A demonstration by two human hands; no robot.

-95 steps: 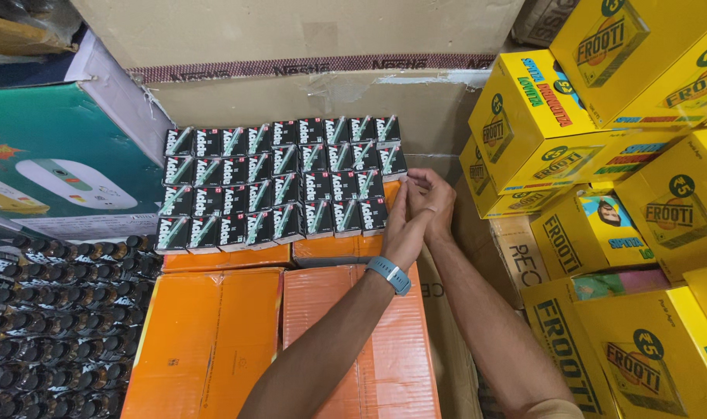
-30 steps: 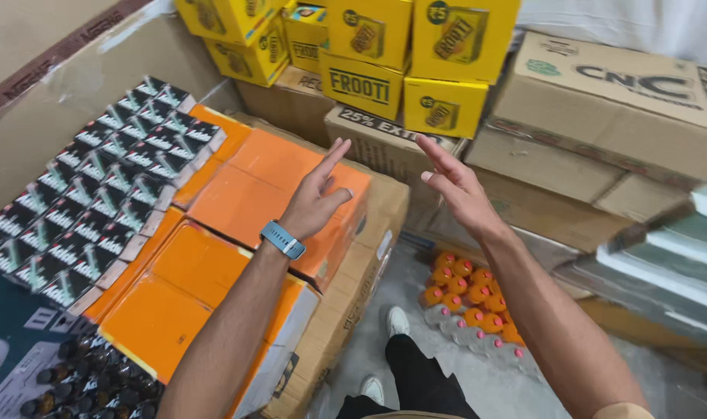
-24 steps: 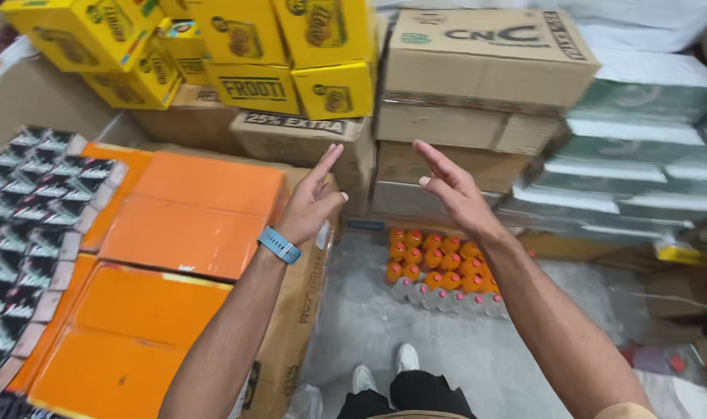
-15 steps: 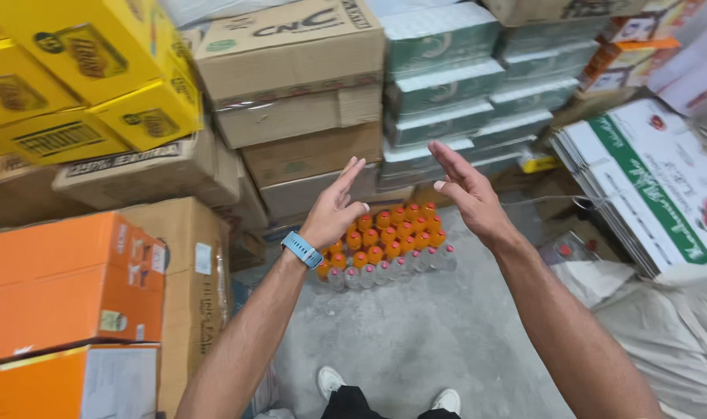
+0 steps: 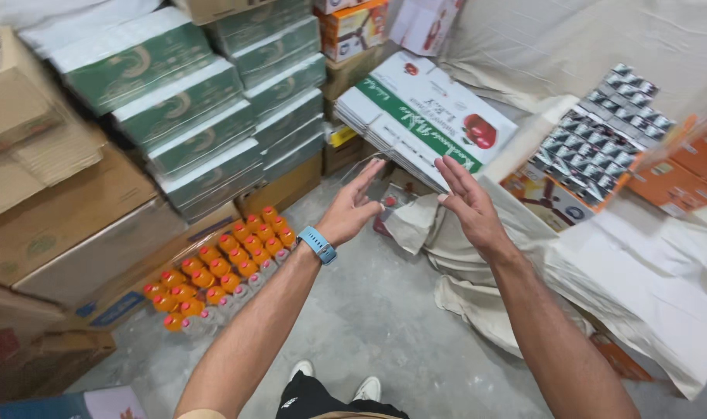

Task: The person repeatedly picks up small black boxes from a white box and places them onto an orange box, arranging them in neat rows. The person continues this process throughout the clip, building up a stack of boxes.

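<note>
My left hand (image 5: 353, 208) and my right hand (image 5: 464, 202) are raised in front of me, palms facing each other, fingers apart, holding nothing. A blue watch (image 5: 317, 244) is on my left wrist. Beyond the hands lies a stack of flattened white cartons with green stripes (image 5: 425, 118). At the right a batch of small black boxes (image 5: 601, 140) rests on orange cartons (image 5: 671, 174). A pack of orange-capped bottles (image 5: 217, 268) stands on the floor at the left.
Green-and-white wrapped packs (image 5: 202, 116) are stacked at the back left over brown cardboard boxes (image 5: 66, 225). White sacks and cloth (image 5: 640, 264) cover the floor at the right. Bare concrete floor (image 5: 369, 318) lies ahead of my white shoes (image 5: 369, 388).
I have turned to the right, away from the orange cartons and the yellow boxes. My hands left the black boxes and stay raised and apart. The bottle pack has shifted leftward in view.
</note>
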